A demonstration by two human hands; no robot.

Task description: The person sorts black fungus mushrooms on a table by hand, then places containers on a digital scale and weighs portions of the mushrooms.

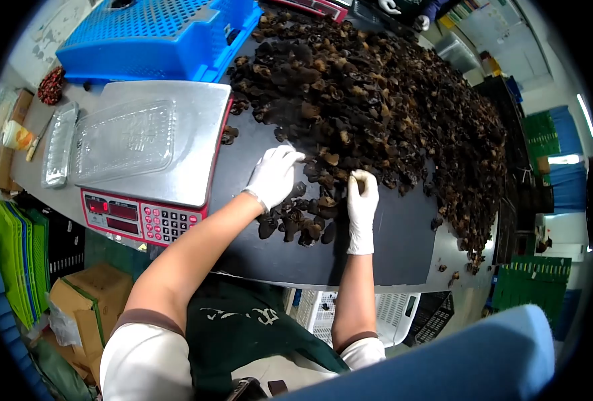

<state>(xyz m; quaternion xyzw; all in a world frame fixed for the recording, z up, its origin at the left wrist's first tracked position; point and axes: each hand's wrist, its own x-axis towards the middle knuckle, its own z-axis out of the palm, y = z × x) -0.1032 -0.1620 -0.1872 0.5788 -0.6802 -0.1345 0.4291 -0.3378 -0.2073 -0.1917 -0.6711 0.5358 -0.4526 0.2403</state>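
Observation:
My left hand, in a white glove, is over the dark table at the near edge of a big heap of dark brown wood ear mushrooms. Its fingers are stretched toward the heap, and nothing shows in them. To its right, my gloved right hand has its fingers bent together against the heap's edge; whether a piece is between them is hidden. A small group of wood ear mushrooms lies between the hands, nearer to me. Beside my left hand stands a red scale with a clear plastic tray on its steel plate.
An upturned blue basket sits behind the scale. Another clear tray is at its left. White crates stand below the table edge. Across the table are a co-worker's gloved hands. A blue padded bar crosses the lower right.

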